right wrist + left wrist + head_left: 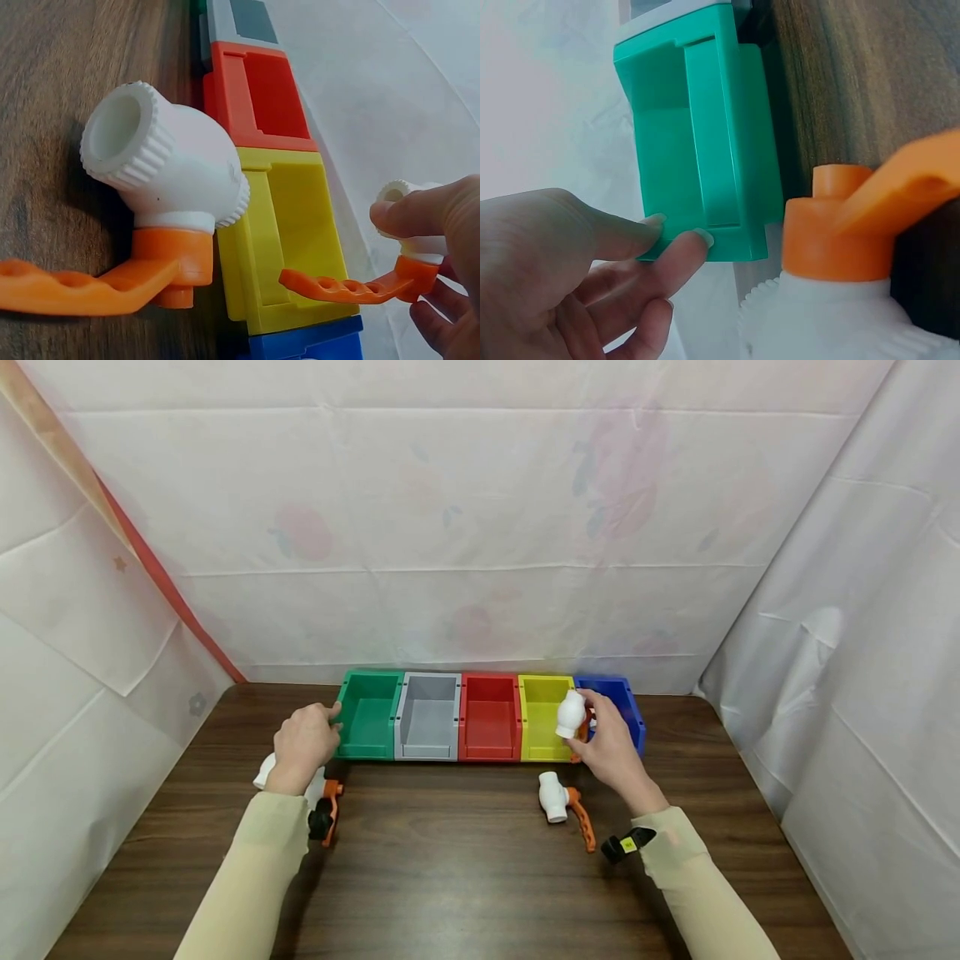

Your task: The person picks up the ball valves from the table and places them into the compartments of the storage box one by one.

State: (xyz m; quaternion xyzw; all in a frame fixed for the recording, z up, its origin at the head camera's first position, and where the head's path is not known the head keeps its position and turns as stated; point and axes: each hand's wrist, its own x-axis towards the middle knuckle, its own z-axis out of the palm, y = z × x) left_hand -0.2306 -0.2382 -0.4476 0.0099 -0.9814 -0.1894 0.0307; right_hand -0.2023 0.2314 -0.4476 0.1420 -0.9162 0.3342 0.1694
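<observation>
My left hand [306, 743] pinches the left side rim of the green bin [716, 142] between thumb and fingers. Under that wrist lies a white ball valve with an orange lever handle [331, 818], partly hidden by the arm. My right hand [611, 745] grips another white ball valve [571, 714] by its body, raised over the border of the yellow bin [542, 745] and the blue bin [633, 714]. Its orange lever [341, 289] points away from the palm. Nearer the front, a third ball valve [553, 799] lies on the table below the yellow bin.
Between the green and yellow bins stand a grey bin [427, 750] and a red bin [490, 743], all side by side along the back. Something white shows inside the blue bin, mostly hidden by the hand. White cloth [480, 527] hangs behind the wooden table [450, 877].
</observation>
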